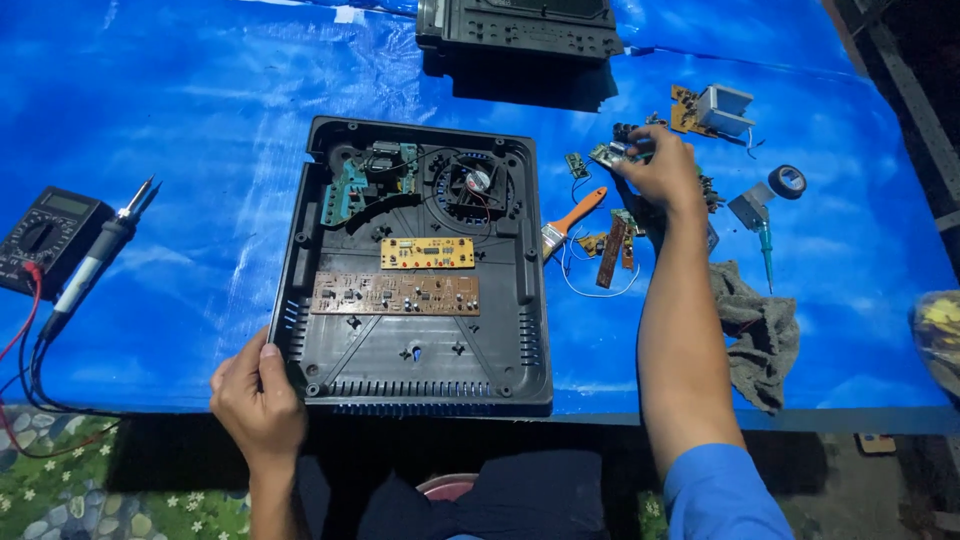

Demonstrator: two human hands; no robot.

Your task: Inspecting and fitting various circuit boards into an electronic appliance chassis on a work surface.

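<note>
Far left on the blue tarp (200, 150) there's a black multimeter (45, 235) with red and black leads trailing off the edge, and a soldering iron (95, 260) lying right beside it, tip pointing up and away.

Next over, the left hand (255, 395) is clamped on the near left corner of the case (420, 370), thumb on top of the rim, fingers curled under the edge. The case is an open black plastic shell sitting flat at the near edge of the tarp. Inside it: a green board (345, 190) up in the far left corner, a small fan (475, 185) in the far right, a yellow board (427, 253) in the middle and a longer brown board (395, 293) just below that.

Above the case, at the far edge, sits another black shell (520, 30), partly cut off.

Right of the case there's an orange-handled brush (572, 220), then a pile of small boards and parts (615, 235) with white wires. The right hand (665, 170) is reaching into that pile with fingers closed down on a small board (610, 153), looks pinched but it's partly hidden, so can't tell exactly how.

Further right: a yellow board with a metal heatsink (715, 108), a roll of tape (787, 181), a green screwdriver (766, 250), and a grey rag (760, 330) crumpled near the forearm.
</note>
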